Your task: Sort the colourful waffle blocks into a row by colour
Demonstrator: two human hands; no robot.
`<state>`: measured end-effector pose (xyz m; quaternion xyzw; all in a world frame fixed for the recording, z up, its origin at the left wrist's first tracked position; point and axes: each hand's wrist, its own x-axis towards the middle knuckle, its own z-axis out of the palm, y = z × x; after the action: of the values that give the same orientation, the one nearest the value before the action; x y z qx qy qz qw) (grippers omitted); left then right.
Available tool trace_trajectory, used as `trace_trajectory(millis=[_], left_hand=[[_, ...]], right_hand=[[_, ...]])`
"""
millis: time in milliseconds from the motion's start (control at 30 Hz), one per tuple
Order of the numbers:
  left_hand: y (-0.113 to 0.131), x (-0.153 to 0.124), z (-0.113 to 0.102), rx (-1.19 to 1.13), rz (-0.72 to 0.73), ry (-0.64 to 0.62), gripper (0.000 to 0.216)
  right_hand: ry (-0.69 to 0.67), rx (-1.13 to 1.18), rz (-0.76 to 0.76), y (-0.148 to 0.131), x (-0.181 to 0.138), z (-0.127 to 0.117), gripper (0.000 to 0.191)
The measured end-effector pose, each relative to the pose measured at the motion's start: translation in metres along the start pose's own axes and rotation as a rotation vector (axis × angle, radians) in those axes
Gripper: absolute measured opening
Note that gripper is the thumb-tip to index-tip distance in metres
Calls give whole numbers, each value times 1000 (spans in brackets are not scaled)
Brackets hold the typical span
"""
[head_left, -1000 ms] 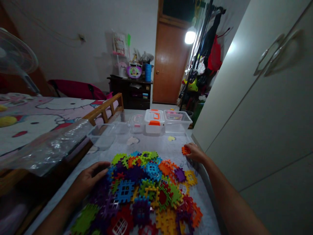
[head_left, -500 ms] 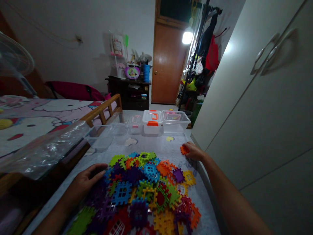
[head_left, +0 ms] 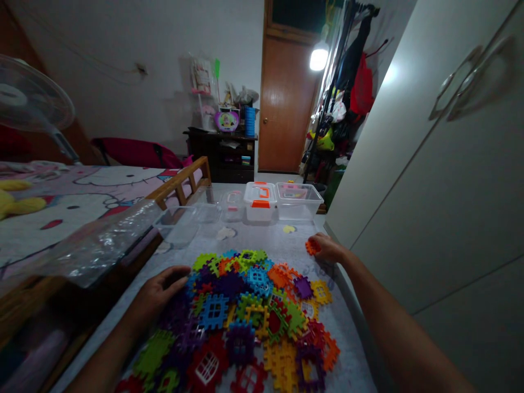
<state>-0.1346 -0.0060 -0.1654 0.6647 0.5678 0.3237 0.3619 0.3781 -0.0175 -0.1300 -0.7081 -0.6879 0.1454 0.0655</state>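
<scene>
A heap of flat plastic interlocking tiles (head_left: 249,311) in many colours covers the near part of the grey table (head_left: 262,240). My left hand (head_left: 158,295) lies on the left edge of the heap, fingers loosely stretched over purple tiles. My right hand (head_left: 327,248) rests near the table's right edge, beyond the heap, with its fingers closed on a small orange tile (head_left: 311,246).
Clear plastic boxes stand at the table's far end: one with an orange-latched lid (head_left: 258,202), an open tub (head_left: 297,201), smaller ones (head_left: 180,224) to the left. A white wardrobe (head_left: 429,164) runs along the right. A bed (head_left: 61,202) and crumpled plastic sheet (head_left: 94,243) lie left.
Both hands stay where they were on the table; only the camera view has shifted slightly.
</scene>
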Motion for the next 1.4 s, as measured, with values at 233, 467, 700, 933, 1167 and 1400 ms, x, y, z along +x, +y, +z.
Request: trace_trajectory(millis=[233, 467, 700, 933, 1167, 1400], left_hand=[[-4, 1, 2, -51, -7, -15, 55], [1, -2, 3, -78, 14, -15, 51], [9, -4, 5, -47, 5, 1, 53], [13, -4, 7, -44, 12, -12, 55], [15, -4, 6, -36, 8, 3, 54], [12, -2, 6, -36, 12, 29, 54]], right_hand=[[71, 54, -150, -54, -38, -1, 67], [-120, 210, -451, -119, -70, 21, 74], [-83, 353, -449, -113, -69, 29, 40], [-56, 794, -149, -95, -66, 35, 20], [306, 933, 4, -66, -51, 39, 41], [387, 676, 66, -63, -49, 49, 29]])
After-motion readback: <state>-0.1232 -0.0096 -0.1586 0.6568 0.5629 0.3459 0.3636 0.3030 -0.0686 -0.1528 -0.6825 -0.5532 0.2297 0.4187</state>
